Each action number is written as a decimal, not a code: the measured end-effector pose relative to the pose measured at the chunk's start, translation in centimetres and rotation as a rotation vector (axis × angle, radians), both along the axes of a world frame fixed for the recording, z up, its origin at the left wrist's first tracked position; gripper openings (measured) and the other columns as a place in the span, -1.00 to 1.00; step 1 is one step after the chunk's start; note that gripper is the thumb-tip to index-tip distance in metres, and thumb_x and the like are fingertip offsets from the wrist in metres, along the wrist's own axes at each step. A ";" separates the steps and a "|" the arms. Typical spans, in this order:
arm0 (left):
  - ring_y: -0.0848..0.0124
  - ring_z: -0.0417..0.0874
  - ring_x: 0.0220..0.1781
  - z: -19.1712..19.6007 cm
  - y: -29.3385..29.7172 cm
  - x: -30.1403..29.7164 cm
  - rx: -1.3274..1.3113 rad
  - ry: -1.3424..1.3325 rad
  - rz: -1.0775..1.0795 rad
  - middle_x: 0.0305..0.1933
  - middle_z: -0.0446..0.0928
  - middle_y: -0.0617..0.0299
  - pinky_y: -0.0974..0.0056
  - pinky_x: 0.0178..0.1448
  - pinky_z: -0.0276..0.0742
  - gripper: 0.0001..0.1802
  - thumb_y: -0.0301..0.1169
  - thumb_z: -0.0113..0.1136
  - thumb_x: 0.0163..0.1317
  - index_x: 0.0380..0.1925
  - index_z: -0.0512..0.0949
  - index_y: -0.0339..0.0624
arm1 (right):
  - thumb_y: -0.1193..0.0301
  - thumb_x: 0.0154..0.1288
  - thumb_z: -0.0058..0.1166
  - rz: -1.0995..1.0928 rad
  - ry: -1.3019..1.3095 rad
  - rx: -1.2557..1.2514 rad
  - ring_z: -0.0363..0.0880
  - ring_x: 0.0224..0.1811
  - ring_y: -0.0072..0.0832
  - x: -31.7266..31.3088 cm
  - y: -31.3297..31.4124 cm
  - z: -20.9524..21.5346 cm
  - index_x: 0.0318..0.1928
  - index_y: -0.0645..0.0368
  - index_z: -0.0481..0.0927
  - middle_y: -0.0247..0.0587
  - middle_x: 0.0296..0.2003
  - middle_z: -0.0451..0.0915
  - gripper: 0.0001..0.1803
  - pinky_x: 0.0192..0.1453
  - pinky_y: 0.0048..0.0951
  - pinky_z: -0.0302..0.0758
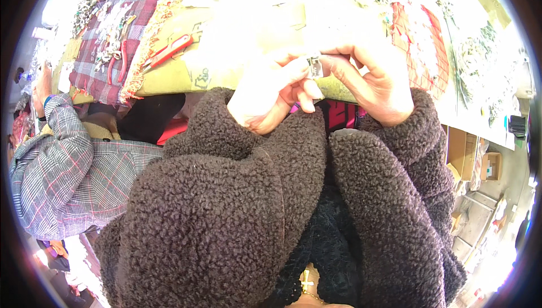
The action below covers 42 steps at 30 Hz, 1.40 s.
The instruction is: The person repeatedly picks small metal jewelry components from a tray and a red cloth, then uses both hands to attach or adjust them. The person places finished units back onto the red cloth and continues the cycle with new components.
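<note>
Between my two hands, above the table's near edge, is a small shiny piece [315, 67], whitish and metallic; its exact kind is too small to make out. My left hand [276, 88] pinches it from the left with thumb and fingers. From the other side the thumb and forefinger of my right hand [370, 76] close on it. Left of my hands, red-handled pliers [169, 51] lie on the yellowish table cover [226, 73]. A second red-handled tool [118, 65] rests on a plaid cloth [144, 3], beside small whitish pieces.
At far left a co-worker in a checked jacket [56, 167] sits close, one hand [42, 85] at the table. A red cloth [418, 48] with small pieces lies to the right, and a heap of pale and green pieces [480, 76] beyond it. Cardboard boxes [462, 149] stand at lower right.
</note>
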<state>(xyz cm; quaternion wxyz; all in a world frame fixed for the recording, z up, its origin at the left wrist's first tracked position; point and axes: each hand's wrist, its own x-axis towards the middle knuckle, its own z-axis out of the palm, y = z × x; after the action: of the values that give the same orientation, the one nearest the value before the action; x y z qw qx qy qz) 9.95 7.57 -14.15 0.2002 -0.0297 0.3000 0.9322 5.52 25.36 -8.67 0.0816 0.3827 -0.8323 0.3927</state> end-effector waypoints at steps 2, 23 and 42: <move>0.36 0.62 -0.44 0.2 0.2 -0.1 -0.012 -0.018 -0.005 -0.33 0.56 0.05 0.35 -0.43 0.63 -0.77 -0.43 0.01 0.34 -0.16 0.47 -0.43 | 0.52 0.18 0.17 -0.009 0.013 0.081 0.54 -0.43 -0.57 -0.1 0.3 0.0 -0.23 0.22 0.61 -0.31 -0.46 0.58 -0.87 -0.31 -0.54 0.45; 0.38 0.63 -0.42 0.0 -0.4 0.1 0.000 -0.041 -0.088 -0.22 0.58 0.05 0.34 -0.42 0.63 -0.73 -0.43 0.07 0.30 -0.07 0.46 -0.39 | 0.45 0.25 0.14 -0.047 -0.796 -0.378 0.42 -0.42 -0.75 -1.6 1.4 -1.0 -0.22 0.25 0.56 -0.39 -0.40 0.56 -0.86 -0.34 -0.71 0.34; 0.37 0.66 -0.35 -0.4 -0.4 -0.8 0.049 -0.040 -0.046 -0.15 0.58 0.03 0.35 -0.43 0.64 -0.70 -0.39 0.06 0.32 -0.04 0.44 -0.37 | 0.39 0.09 0.16 -0.297 0.111 0.321 0.53 -0.30 -0.23 -4.8 1.9 -4.1 -0.28 0.13 0.62 -0.19 -0.39 0.57 -0.83 -0.15 -0.25 0.44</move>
<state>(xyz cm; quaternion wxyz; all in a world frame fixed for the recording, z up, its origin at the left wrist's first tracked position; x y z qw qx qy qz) 9.17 7.20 -14.51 0.2280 -0.0364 0.2735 0.9337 0.74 27.29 -12.80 0.1223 0.2848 -0.9255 0.2175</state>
